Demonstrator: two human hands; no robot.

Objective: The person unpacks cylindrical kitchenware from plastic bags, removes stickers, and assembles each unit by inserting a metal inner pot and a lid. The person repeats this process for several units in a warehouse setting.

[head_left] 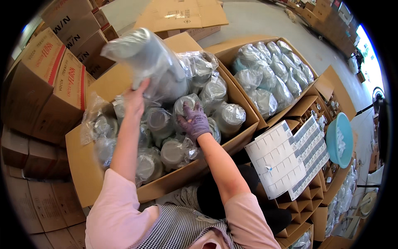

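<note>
My left hand is bare and grips the lower end of a large glass container wrapped in clear plastic. The container is tilted above an open cardboard box and blurred by motion. My right hand, in a purple-grey glove, reaches down into the box. Its fingers curl over the top of a plastic-wrapped glass jar standing there. Several similar jars surround it, among them a wrapped jar on the right and a wrapped jar at the near side.
A second open box with wrapped pieces stands behind to the right. Label sheets and a light-blue basin lie on divided cartons. Stacked closed cartons line the left; a flattened carton lies beyond the box.
</note>
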